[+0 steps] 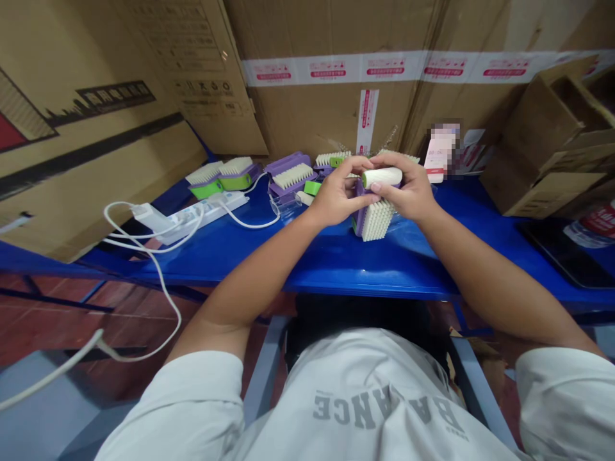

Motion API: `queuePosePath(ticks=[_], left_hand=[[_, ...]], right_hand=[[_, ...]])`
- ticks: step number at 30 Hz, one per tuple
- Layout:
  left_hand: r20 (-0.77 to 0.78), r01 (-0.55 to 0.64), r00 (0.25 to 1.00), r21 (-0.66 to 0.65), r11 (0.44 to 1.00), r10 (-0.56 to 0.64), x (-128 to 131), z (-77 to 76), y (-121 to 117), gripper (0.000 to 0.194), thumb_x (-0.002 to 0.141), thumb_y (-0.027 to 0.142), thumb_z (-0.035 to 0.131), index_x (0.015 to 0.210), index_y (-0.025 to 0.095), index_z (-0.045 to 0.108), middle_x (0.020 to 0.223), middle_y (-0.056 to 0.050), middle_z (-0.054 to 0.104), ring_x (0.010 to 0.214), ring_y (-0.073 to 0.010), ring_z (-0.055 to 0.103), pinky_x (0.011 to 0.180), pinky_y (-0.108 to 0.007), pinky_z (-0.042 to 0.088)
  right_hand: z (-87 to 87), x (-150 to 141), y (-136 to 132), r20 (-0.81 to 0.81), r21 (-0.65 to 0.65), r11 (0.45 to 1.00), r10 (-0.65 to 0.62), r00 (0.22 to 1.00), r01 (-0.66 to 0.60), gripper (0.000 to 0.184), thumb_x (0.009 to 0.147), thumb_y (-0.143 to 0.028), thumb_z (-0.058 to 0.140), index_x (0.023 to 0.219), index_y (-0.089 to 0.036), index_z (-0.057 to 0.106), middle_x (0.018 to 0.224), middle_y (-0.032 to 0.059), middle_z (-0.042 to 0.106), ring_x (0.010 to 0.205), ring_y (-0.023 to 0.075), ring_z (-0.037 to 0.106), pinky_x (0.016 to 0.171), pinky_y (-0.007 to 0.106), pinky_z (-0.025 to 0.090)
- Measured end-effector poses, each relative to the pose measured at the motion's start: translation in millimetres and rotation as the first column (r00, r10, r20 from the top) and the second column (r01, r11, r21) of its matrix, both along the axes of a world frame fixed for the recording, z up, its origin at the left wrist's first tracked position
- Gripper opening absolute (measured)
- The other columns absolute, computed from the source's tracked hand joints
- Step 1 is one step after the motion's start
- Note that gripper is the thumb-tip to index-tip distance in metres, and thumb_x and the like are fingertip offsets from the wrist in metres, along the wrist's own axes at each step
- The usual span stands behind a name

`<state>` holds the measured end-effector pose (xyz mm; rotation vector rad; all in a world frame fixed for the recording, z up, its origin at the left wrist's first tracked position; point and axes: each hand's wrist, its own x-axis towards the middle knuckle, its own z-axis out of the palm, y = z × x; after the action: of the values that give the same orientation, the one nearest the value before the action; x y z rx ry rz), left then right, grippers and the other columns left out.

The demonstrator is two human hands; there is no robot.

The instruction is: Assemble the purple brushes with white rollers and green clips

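Over the blue table [331, 272], my left hand [339, 192] and my right hand [410, 186] are closed together around one scrub brush [377, 221]. Its body is purple, and cream bristles face toward me and down. A white ribbed handle piece [384, 177] with a green end lies across its top; the right thumb presses on it. The left thumb rests just below that piece, against the brush. Whether the white piece is joined to the purple body cannot be made out. Behind the hands, other brushes and bits of clear packaging are partly hidden.
Several purple and green brushes [291, 176] lie along the back left. A white power strip [206, 214] with looping cables sits nearby. At the right are a lit phone [441, 153], an open cardboard box [542, 141], a dark flat device [562, 253] and a bottle [596, 224]. Large cartons [327, 32] wall the back.
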<state>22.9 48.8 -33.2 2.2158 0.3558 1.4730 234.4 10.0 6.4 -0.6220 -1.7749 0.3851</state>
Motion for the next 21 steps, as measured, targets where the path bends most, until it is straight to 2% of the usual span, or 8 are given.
queuePosePath(ticks=[3,6,8,14,21], left_hand=[[-0.013,-0.041,0.999,-0.072,0.997,0.040,0,0.2,-2,0.061,0.095,0.060,0.097,0.135,0.030,0.062,0.121,-0.002,0.073,0.104,-0.0197,0.084,0.093,-0.037,0.074],[-0.009,0.026,1.000,-0.179,0.984,-0.028,1,3.3,-7,0.058,0.093,0.066,0.097,0.120,0.027,0.064,0.113,0.000,0.076,0.100,-0.0196,0.085,0.087,-0.034,0.073],[0.011,0.050,0.999,-0.204,0.978,-0.049,1,6.1,-10,0.062,0.089,0.071,0.098,0.114,0.026,0.064,0.111,0.000,0.078,0.101,-0.0205,0.085,0.087,-0.034,0.073],[0.046,0.029,0.999,-0.185,0.982,-0.020,0,11.5,-9,0.069,0.082,0.080,0.099,0.102,0.025,0.061,0.100,0.002,0.075,0.092,-0.0178,0.082,0.079,-0.031,0.070],[0.035,-0.009,0.999,-0.135,0.991,0.013,1,16.4,-12,0.068,0.081,0.081,0.099,0.096,0.025,0.064,0.095,0.003,0.071,0.087,-0.0164,0.075,0.080,-0.033,0.066]], right_hand=[[6.0,1,-7,0.018,0.008,1.000,-0.010,1.000,0.010,0.055,0.083,-0.079,0.095,0.109,-0.031,0.087,0.105,0.0039,0.084,0.099,0.0291,0.079,0.095,0.049,0.066],[9.6,5,-9,0.042,-0.001,1.000,-0.023,0.999,0.023,0.057,0.078,-0.079,0.100,0.102,-0.030,0.085,0.099,0.0027,0.082,0.090,0.0261,0.076,0.087,0.045,0.067],[9.8,5,-8,0.046,-0.020,1.000,-0.012,0.999,0.013,0.059,0.074,-0.080,0.102,0.101,-0.030,0.083,0.096,0.0018,0.080,0.086,0.0240,0.073,0.083,0.042,0.066],[7.7,-3,-9,0.021,-0.044,0.998,0.035,0.999,-0.034,0.056,0.084,-0.079,0.096,0.109,-0.030,0.087,0.109,0.0043,0.085,0.098,0.0263,0.079,0.091,0.045,0.068],[5.6,-3,-10,0.007,-0.050,0.999,0.012,1.000,-0.012,0.056,0.082,-0.078,0.097,0.104,-0.028,0.087,0.102,0.0040,0.086,0.091,0.0253,0.078,0.081,0.042,0.068]])
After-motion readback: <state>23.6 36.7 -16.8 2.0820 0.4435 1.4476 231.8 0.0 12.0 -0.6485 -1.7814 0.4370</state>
